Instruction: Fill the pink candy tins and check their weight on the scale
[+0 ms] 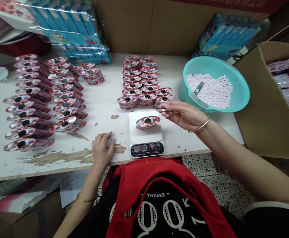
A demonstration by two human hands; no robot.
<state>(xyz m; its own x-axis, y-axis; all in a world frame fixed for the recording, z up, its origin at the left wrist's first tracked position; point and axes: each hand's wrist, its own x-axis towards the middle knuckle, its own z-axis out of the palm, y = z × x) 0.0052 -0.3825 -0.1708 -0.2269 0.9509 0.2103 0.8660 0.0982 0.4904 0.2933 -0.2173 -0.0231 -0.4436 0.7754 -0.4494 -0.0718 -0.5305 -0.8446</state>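
Container (140,123): oval, red-pink, upright on white scale (132,132), dark opening on top; nearer the body and slightly left of right hand's (185,115) fingertips, not touching them.
Right hand: thumb and fingers pinching small white piece (163,110), just beyond container's right end.
Left hand (102,150): resting on table (104,109), fingers parted, left of scale.
Scale display (140,148): digits too small to read surely.
Teal basin (242,84): right of and beyond right hand; pale pellets (217,91) inside.
Grouped containers (144,102): just beyond scale, openings upward.
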